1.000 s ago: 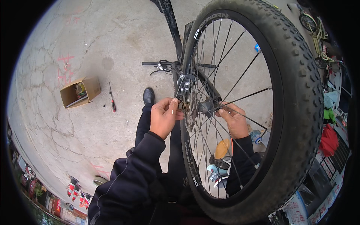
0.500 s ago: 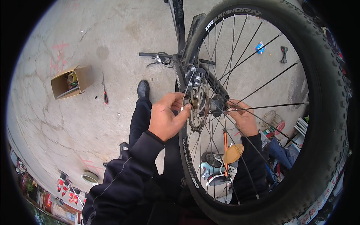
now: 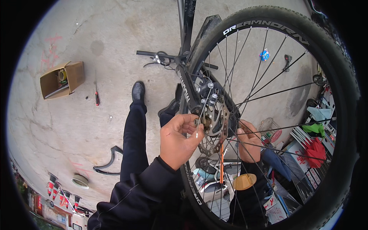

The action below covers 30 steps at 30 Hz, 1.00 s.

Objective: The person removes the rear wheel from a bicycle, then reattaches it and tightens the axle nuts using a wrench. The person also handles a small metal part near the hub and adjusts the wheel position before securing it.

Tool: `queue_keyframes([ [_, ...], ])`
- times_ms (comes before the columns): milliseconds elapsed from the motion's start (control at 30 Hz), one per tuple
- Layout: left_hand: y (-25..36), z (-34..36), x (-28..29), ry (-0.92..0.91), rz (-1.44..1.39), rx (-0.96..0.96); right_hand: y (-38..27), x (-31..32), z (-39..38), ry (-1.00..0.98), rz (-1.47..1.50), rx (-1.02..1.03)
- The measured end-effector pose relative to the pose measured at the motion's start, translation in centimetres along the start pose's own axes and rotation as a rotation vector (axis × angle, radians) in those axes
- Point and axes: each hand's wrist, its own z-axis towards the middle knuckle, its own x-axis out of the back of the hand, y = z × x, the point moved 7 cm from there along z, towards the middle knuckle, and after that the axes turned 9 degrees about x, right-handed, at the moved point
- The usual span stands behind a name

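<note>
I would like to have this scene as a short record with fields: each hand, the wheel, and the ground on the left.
Left hand: fingers at the end of the fork leg, beside the brake disc; exact grip unclear
Right hand: seen through the wheel, near the hub
Wheel: black, brake disc on the hub's left side
Ground, left: open cardboard box, red-and-black screwdriver

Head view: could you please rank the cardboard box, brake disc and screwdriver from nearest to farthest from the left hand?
1. Brake disc, just right of the left hand.
2. Screwdriver, off to the left.
3. Cardboard box, left of the screwdriver.
</note>
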Motion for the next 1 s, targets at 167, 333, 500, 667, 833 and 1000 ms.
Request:
queue_keyframes([
  [167,-1.3,-0.6,-0.4,-0.001,-0.092,0.094,-0.6,-0.5,-0.3,0.037,0.033,-0.021],
  [333,-1.2,-0.6,-0.1,0.013,-0.09,-0.046,-0.2,1.0,-1.8,0.131,-0.073,-0.144],
  [500,-0.7,0.2,0.3,-0.022,-0.116,-0.164,1.7,1.9,-6.4,0.215,-0.011,-0.215],
  [667,-0.7,0.7,0.6,-0.087,-0.157,-0.111,3.9,1.7,-11.9,0.278,-0.18,-0.402],
  [833,-0.8,1.3,0.8,-0.124,-0.205,-0.088,3.9,1.6,-13.5,0.298,-0.278,-0.48],
  [1000,-1.1,1.4,0.5,-0.178,-0.19,-0.139,3.2,1.6,-14.1,0.311,-0.33,-0.529],
])
